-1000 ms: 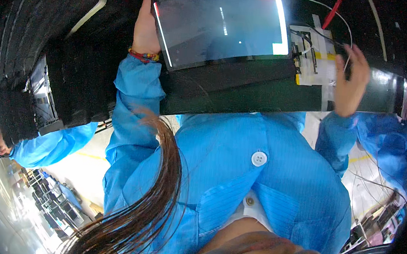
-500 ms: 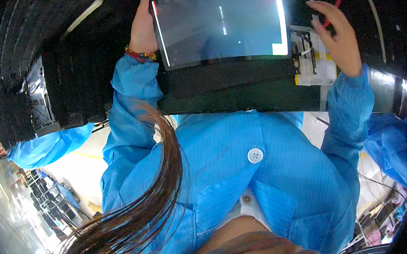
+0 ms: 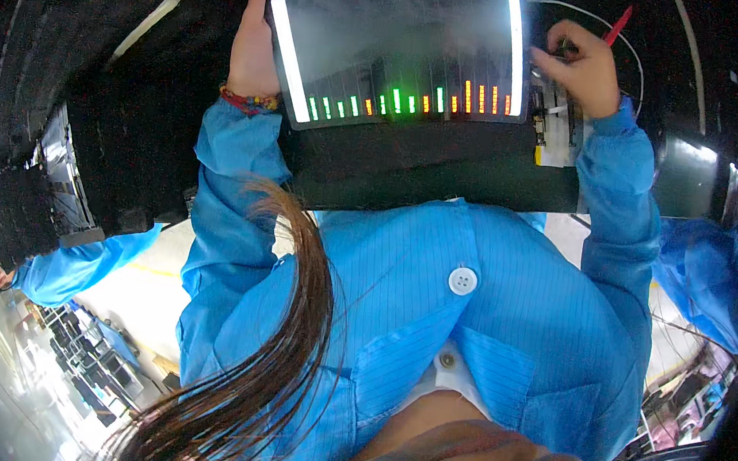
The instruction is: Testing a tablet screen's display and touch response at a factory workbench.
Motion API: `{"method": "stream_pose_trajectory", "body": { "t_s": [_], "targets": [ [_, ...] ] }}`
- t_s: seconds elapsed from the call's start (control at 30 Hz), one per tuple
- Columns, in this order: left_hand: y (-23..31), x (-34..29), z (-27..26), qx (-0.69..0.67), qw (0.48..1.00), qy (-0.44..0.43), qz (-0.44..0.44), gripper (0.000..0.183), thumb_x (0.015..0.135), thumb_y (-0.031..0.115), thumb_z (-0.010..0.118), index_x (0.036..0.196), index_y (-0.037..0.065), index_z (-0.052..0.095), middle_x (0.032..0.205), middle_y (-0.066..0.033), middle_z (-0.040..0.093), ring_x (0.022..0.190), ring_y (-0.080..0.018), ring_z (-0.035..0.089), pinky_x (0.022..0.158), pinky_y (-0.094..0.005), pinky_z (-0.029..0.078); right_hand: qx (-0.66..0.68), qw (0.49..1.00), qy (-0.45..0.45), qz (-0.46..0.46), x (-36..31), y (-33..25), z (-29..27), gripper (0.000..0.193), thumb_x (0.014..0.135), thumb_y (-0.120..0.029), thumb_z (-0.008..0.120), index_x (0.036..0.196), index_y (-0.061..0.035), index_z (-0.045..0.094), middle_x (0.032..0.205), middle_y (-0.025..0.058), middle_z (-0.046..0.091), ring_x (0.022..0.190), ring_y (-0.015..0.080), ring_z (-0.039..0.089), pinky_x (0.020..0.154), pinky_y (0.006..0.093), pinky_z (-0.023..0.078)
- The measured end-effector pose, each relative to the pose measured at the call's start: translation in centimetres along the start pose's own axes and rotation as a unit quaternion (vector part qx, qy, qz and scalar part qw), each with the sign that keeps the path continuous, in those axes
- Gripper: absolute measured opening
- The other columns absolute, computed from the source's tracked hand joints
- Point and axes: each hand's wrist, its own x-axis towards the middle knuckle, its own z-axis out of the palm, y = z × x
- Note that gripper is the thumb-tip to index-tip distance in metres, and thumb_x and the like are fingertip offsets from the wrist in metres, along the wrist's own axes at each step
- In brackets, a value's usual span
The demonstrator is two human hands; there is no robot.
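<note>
A lit display panel [image 3: 403, 56] lies in front of me, dark in the middle with bright white strips at both sides and short green and orange bars along its near edge. My left hand [image 3: 257, 55] is at the panel's left edge, thumb up along the side, its other fingers hidden. Just off the right edge is my right hand [image 3: 584, 69], its fingers curled in. A slim red pen-like stick [image 3: 619, 25] sticks out from behind its knuckles; the grip on it is partly hidden. Below that hand sits a small circuit board with a yellow edge [image 3: 539, 154], partly covered.
A thin white cable [image 3: 636, 61] curves past my right hand. The dark work surface [image 3: 410, 168] reaches toward my body. At far left, a person in a blue sleeve [image 3: 94, 268] works by dark equipment [image 3: 12, 196]. More blue cloth [image 3: 703, 272] shows at right.
The screen has gone from a plain bluish-grey picture to a dark one with coloured bars. My right hand has drawn in, fingers curling, and the red stick has shifted right. My left hand stays.
</note>
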Motion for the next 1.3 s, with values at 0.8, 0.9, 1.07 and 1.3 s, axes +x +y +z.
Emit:
{"method": "stream_pose_trajectory", "body": {
  "t_s": [0.8, 0.9, 1.07, 1.3],
  "targets": [
    [-0.6, 1.8, -3.2, 0.019, 0.993, -0.115, 0.018, 0.061, 0.094, 0.052, 0.03, 0.114, 0.0, 0.055, 0.11, -0.0166, 0.061, 0.099, -0.0276, 0.059, 0.092, -0.041, 0.044, -0.066, 0.92, 0.254, -0.29, -0.6, -5.1, -0.5, 0.018, 0.085, -0.022, 0.054, 0.09, -0.0049, 0.052, 0.126, 0.0127, 0.052, 0.126, 0.033, 0.038, 0.104, 0.0465, 0.027],
    [-0.3, 0.4, -0.5, 0.124, 0.989, 0.037, 0.069, 0.061, 0.095, 0.052, 0.03, 0.116, 0.0, 0.054, 0.108, -0.0159, 0.062, 0.096, -0.0252, 0.06, 0.09, -0.0393, 0.045, -0.127, 0.937, 0.295, -0.139, 0.6, -4.5, -1.8, 0.042, 0.077, -0.007, 0.063, 0.116, -0.0007, 0.05, 0.119, 0.0188, 0.047, 0.117, 0.0372, 0.041, 0.099, 0.043, 0.035],
    [0.8, 0.3, 0.0, -0.176, 0.958, -0.215, -0.077, 0.066, 0.093, 0.055, 0.03, 0.119, -0.001, 0.052, 0.118, -0.018, 0.056, 0.108, -0.0309, 0.054, 0.095, -0.0446, 0.041, -0.101, 0.968, 0.208, -0.099, 2.5, -2.2, -1.1, 0.024, 0.079, -0.012, 0.063, 0.1, -0.0015, 0.059, 0.11, 0.0153, 0.056, 0.112, 0.0334, 0.047, 0.102, 0.044, 0.033],
    [0.5, -0.7, 3.0, 0.053, 0.995, 0.083, -0.007, 0.073, 0.091, 0.059, 0.032, 0.128, -0.003, 0.044, 0.127, -0.0202, 0.048, 0.114, -0.0333, 0.049, 0.098, -0.0463, 0.037, 0.159, 0.973, 0.073, -0.151, -0.3, -1.8, -3.7, 0.02, 0.084, -0.017, 0.061, 0.09, 0.0026, 0.062, 0.079, 0.0128, 0.064, 0.075, 0.019, 0.061, 0.067, 0.0315, 0.047]
  ]
}}
